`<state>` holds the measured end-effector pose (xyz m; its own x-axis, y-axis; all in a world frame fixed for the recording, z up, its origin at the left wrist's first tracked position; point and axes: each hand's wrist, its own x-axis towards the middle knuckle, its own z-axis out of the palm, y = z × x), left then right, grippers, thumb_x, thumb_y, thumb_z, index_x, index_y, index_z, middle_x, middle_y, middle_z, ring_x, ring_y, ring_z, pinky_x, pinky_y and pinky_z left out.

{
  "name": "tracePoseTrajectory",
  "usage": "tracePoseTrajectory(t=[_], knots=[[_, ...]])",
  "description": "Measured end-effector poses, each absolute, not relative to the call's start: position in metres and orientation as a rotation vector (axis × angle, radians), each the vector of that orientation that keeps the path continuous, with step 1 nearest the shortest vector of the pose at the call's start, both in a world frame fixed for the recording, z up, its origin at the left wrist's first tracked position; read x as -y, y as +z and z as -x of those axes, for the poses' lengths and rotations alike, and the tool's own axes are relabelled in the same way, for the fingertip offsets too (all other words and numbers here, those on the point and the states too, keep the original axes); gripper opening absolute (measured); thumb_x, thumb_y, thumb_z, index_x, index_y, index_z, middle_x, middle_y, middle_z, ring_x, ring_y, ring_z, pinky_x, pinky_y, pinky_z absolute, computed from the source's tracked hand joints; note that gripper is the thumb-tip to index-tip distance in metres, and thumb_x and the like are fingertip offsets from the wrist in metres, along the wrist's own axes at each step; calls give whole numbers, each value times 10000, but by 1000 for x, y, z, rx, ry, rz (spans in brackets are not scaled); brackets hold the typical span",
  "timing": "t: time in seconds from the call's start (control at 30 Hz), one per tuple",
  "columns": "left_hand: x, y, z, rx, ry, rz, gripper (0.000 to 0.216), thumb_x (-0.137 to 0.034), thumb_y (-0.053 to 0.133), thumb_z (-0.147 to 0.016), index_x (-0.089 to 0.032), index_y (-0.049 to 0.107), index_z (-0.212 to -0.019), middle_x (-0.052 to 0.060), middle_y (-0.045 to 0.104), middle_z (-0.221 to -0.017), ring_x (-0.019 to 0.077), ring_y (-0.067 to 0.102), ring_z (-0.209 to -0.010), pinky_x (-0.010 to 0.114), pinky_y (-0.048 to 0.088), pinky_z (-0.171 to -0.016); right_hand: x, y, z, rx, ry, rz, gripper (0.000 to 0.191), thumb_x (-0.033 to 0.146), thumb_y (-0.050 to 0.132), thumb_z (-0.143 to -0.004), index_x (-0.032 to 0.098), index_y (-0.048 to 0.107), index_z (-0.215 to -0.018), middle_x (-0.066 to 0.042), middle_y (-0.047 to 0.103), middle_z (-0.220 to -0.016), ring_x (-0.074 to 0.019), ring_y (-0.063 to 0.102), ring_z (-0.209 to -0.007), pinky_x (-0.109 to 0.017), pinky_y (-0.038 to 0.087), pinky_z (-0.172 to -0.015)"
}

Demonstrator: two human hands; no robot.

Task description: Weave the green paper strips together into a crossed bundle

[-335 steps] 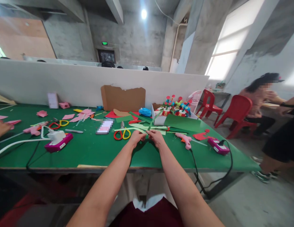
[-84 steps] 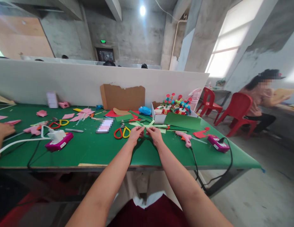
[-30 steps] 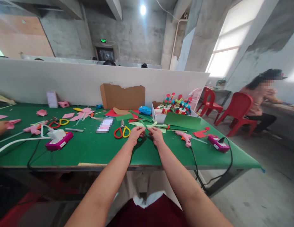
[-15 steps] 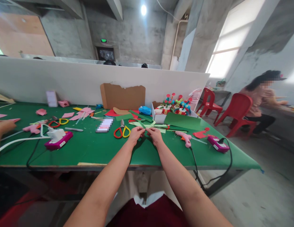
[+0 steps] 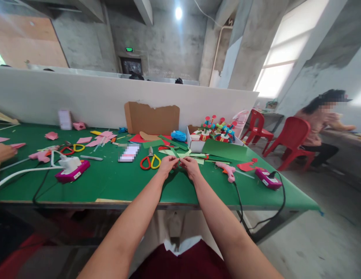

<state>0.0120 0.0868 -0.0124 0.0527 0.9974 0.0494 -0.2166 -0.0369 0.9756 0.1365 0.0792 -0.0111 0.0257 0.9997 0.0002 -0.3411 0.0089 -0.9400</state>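
Over the middle of the green table (image 5: 110,190), my left hand (image 5: 168,164) and my right hand (image 5: 190,166) meet fingertip to fingertip. Both are closed in a pinch on a thin green paper strip (image 5: 176,153), whose lower part is hidden by the fingers. Light green paper strips (image 5: 197,155) lie just beyond my hands. To the left of my left hand rest scissors (image 5: 150,161) with one red and one yellow handle. A pink glue gun (image 5: 227,170) lies right of my right hand, its black cord running off the front edge.
Behind my hands stands a white box (image 5: 197,145) of colourful craft figures, with green paper (image 5: 223,150) before it. A purple power socket (image 5: 267,178) sits at the right, another (image 5: 72,172) at the left. Another person's hand (image 5: 2,153) holds pink paper at far left.
My hands stay together on the green strip with almost no visible movement. The view has shifted slightly, and the other person's hand at far left has moved a little.
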Motion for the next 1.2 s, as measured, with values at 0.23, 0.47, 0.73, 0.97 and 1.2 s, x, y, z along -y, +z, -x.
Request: tracePoseTrajectory(t=[0.23,0.47,0.73,0.97,1.2], knots=[[-87,-12,-9,-984,1275,-1105,353,-395,801,-501,-147,581,-622,-31,559,-528,81,493,-471,211,374,-478,-85,-13,-140,768,1512,886,179,160,769,-578,174,600,-636,39,627,-562,-77,567,-521,-217,489,-612],[-86,-12,-9,-982,1268,-1168,328,-383,788,-515,-147,581,-606,-34,551,-515,74,467,-452,208,356,-470,-85,-16,-140,770,1566,892,226,203,784,-612,178,561,-594,47,606,-527,-69,552,-491,-207,497,-585],[-80,-3,-10,-1072,1300,-1215,238,-322,737,-555,-153,573,-589,-42,532,-480,72,449,-433,200,343,-446,-81,-11,-138,761,1506,914,229,155,826,-512,161,608,-583,35,625,-516,-67,543,-471,-195,504,-536],[-80,-4,-11,-1104,1312,-1225,237,-337,732,-574,-156,581,-597,-44,530,-460,77,453,-432,200,353,-449,-81,-11,-134,784,1451,924,282,236,859,-454,157,643,-617,40,613,-498,-73,526,-465,-205,477,-521],[-85,-10,-10,-1034,1308,-1226,325,-415,780,-538,-146,604,-593,-42,524,-464,75,449,-439,204,345,-454,-82,-13,-135,974,1311,960,303,376,827,-502,156,665,-632,38,595,-504,-82,497,-468,-222,418,-503]])
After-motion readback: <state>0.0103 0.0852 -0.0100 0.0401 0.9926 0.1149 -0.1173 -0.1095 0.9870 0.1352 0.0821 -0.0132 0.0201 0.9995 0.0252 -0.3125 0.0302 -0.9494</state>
